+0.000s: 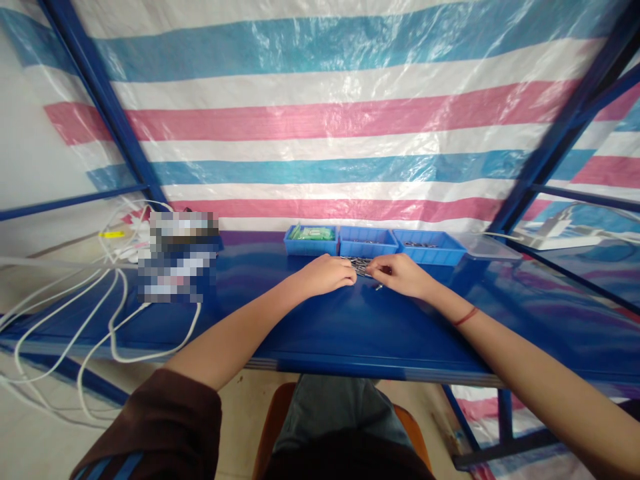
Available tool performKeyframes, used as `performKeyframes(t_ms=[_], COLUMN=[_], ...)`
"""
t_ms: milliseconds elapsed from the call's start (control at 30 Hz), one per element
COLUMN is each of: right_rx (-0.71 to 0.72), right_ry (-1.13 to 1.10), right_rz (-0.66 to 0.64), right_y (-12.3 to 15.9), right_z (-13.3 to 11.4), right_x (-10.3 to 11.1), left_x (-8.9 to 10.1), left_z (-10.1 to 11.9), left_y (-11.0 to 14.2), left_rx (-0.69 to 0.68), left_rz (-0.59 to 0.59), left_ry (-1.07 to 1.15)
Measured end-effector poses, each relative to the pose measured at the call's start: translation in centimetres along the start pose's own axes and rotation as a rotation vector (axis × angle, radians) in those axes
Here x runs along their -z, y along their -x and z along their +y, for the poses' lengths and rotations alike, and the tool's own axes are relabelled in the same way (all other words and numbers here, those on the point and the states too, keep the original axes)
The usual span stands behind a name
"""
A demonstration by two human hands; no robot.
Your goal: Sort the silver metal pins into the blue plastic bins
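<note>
A heap of thin, shiny metal pieces (359, 265) lies on the blue table in front of the bins; they are too small to name. My left hand (327, 275) rests at the heap's left side with its fingers curled together, and what they hold, if anything, is hidden. At the heap's right side, my right hand (404, 275) has thumb and fingers pinched; any piece between them cannot be made out. A small metal piece (379, 287) lies on the table just below my right fingertips.
Behind my hands stand a blue bin (311, 248) with green packets, a middle bin (367, 249) and a right bin (430, 253) with small metal parts. A clear plastic lid (493, 248) lies farther right. White cables (117, 320) loop over the table's left end.
</note>
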State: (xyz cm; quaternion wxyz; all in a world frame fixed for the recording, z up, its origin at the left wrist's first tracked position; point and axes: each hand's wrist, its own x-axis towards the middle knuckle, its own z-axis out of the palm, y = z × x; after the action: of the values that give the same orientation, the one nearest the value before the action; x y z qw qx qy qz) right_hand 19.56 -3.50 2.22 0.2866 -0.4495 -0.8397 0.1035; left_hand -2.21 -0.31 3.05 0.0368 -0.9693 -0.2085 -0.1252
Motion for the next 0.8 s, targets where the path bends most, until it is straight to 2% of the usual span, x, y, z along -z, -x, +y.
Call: performKeyframes(t_ms=[233,533,800], right_rx=[0.005,0.010,-0.003], right_ry=[0.037,0.025,0.041], right_rz=[-0.026,-0.039,-0.057], right_y=[0.0,0.0,0.0], right_z=[-0.1,-0.2,-0.6], right_x=[-0.1,-0.3,-0.1], left_x=[0.3,-0.3,-2.0], left_z=[0.2,1.4,1.6], left_y=[-0.3,-0.5,-0.4], left_rx=[-0.009,0.035,0.032], left_rz=[-0.052,-0.005,0.061], left_ry=[-0.159,-0.291,-0.401])
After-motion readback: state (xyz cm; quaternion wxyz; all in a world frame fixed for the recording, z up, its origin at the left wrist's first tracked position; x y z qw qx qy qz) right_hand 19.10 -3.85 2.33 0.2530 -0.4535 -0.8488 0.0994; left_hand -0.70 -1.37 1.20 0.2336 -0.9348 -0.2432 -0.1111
